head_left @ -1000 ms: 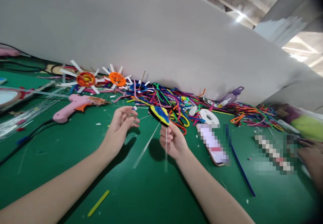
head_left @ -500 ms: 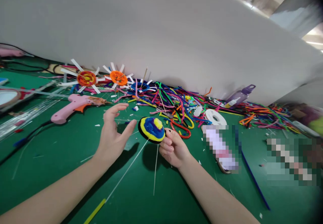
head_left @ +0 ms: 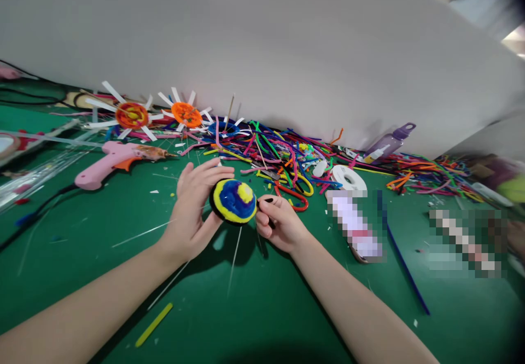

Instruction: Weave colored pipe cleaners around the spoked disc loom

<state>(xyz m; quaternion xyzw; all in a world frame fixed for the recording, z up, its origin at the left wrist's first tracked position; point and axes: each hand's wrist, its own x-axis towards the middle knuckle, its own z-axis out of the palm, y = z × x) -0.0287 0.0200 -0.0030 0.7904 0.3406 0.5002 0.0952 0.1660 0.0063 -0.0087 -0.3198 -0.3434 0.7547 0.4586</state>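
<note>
A round disc of coiled fuzzy stems [head_left: 235, 201], blue and yellow with a black rim, is tilted between my two hands above the green table. My left hand [head_left: 192, 205] grips its left edge, thumb below and fingers above. At the right edge, my right hand [head_left: 279, 222] pinches a black stem end that sticks out from the rim. Thin pale sticks or strands [head_left: 234, 254] reach down and outward from the disc. Below my left forearm lies a short yellow strip [head_left: 154, 324].
A pink glue gun [head_left: 109, 163] lies left. Behind are white-spoked orange discs [head_left: 186, 115], a heap of colored stems [head_left: 283, 148], red-handled scissors [head_left: 293, 199], a white tape roll [head_left: 348, 181] and a purple bottle [head_left: 388, 146]. A phone [head_left: 356, 227] and a blue stem [head_left: 406, 268] lie right.
My left hand has closed in from the left onto the disc. The disc has shifted slightly left, and the yellow strip now lies apart from the pale strand. The camera view has shifted a little.
</note>
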